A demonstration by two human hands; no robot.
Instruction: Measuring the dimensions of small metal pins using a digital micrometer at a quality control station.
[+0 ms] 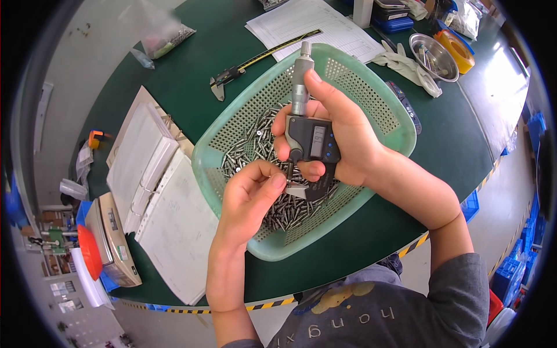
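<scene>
My right hand (351, 124) is wrapped round a digital micrometer (316, 139), held upright over the basket with its thimble pointing away from me and its small display facing up. My left hand (249, 200) is closed in a pinch at the micrometer's measuring gap. Between thumb and forefinger, a small dark metal pin (290, 168) shows, partly hidden by the fingertips. Beneath both hands stands a pale green perforated plastic basket (264, 246). A heap of small metal pins (287, 211) lies in it, partly covered by my hands.
A caliper (232, 75) and paper sheets (348, 37) lie beyond the basket. At left are an open ring binder (174, 232) and a scale (113, 240). White gloves (412, 69), a metal bowl (432, 55) and yellow tape (455, 52) are at far right. Striped tape edges the green table (278, 281).
</scene>
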